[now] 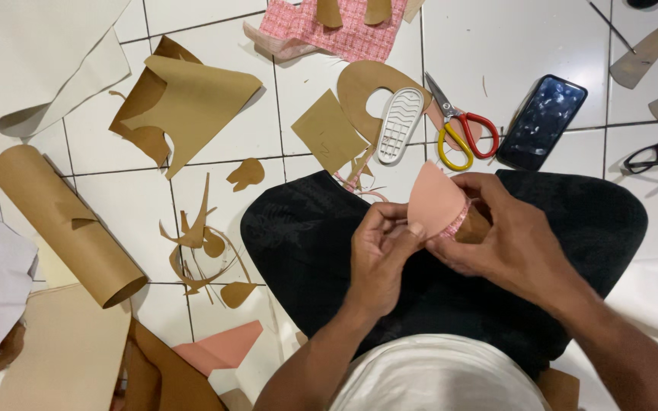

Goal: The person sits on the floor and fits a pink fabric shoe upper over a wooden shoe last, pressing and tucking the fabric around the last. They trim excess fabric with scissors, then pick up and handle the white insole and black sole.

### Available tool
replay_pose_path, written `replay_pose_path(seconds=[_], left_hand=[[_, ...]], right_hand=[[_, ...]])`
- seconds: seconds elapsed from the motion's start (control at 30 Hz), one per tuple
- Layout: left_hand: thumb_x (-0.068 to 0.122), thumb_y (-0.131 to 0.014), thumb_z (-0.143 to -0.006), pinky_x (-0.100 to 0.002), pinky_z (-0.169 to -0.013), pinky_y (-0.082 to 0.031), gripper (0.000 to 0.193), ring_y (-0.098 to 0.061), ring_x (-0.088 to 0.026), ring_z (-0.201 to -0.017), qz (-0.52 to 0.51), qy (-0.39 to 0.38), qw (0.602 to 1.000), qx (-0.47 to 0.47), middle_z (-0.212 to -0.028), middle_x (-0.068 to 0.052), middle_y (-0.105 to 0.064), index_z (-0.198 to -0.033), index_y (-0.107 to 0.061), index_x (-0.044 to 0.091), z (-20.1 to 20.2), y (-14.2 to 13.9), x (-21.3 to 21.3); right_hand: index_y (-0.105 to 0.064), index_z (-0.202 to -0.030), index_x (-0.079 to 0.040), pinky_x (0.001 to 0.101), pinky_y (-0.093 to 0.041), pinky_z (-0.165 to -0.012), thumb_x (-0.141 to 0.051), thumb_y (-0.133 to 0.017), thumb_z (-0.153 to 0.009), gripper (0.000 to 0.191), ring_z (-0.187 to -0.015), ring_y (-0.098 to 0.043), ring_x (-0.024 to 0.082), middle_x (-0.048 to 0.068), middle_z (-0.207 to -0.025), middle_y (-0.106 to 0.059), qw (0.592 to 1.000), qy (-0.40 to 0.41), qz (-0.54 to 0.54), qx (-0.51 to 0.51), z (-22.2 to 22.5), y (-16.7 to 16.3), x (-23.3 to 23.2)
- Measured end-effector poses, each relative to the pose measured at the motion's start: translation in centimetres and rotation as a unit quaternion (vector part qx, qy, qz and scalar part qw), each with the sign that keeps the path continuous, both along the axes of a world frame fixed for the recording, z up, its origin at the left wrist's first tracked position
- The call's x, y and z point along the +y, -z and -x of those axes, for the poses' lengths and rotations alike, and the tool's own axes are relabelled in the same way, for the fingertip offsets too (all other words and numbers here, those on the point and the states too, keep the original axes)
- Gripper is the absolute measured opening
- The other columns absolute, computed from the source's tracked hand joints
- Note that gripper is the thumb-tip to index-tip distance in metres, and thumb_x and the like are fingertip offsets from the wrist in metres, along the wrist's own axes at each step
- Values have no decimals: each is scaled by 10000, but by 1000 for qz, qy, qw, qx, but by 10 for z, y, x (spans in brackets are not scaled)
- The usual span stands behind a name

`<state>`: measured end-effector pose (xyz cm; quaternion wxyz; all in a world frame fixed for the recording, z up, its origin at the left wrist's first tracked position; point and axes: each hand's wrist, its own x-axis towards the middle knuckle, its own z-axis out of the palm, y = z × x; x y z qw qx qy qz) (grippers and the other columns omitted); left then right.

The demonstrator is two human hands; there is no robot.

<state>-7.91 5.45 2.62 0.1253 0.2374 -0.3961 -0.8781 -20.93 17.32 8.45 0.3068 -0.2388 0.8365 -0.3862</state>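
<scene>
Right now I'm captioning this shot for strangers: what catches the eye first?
Both hands, left hand and right hand, meet over the dark lap, pinching a small pink cut piece. Just beyond on the white tiled floor lie red-and-yellow scissors, a white shoe sole and a phone.

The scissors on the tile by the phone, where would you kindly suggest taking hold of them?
Grip the scissors by the red and yellow loop handles, coming from the near side: the loops point toward the person, while the closed blades point away, lying flat.
</scene>
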Motion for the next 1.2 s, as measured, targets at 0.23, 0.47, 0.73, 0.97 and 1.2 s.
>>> replay_pose_path(seconds=[0.23,0.47,0.73,0.97,1.2], left_hand=[[118,-714,-1002,-281,-804,-589,178,-679,-97,-873,47,89,994,-44,-969,-84,-721,-1068,-679,-44,-10,-8,-35],[77,-706,-1008,-279,-832,-586,111,-695,-108,-869,-10,35,999,-9,-956,-92,-729,-1049,-694,-25,-12,-5,-20],[251,-860,-851,-350,-1066,-522,719,-592,-193,-1250,236,92,967,19,-1390,-146,-569,-1390,-459,-3,-17,-33,-21],[238,-957,-737,-377,-1158,-527,951,-584,-191,-1340,178,147,973,26,-1449,-143,-556,-1475,-394,32,-15,-35,-5],[202,-960,-706,-364,-1033,-591,845,-659,-177,-1184,166,144,976,0,-1285,-124,-644,-1370,-473,12,-22,-23,-4]], right_hand=[[-566,-1380,-246,386,-572,-824,-412,-869,-719,746,-966,-724,237,8,-1044,-747,929,-254,-227,144,18,-32,14],[-583,-1334,-204,400,-579,-835,-395,-849,-697,717,-951,-736,245,33,-1018,-757,908,-294,-202,218,22,-40,16],[-557,-1367,-255,395,-579,-706,-385,-834,-743,695,-780,-736,214,1,-843,-766,898,-318,-287,98,30,-65,-6],[-506,-1431,-290,392,-584,-671,-443,-861,-703,824,-698,-744,247,31,-780,-733,881,-354,-310,39,31,-83,-20],[-496,-1234,-163,396,-559,-702,-398,-819,-752,626,-755,-731,250,59,-774,-728,861,-380,-337,16,31,-99,-25]])
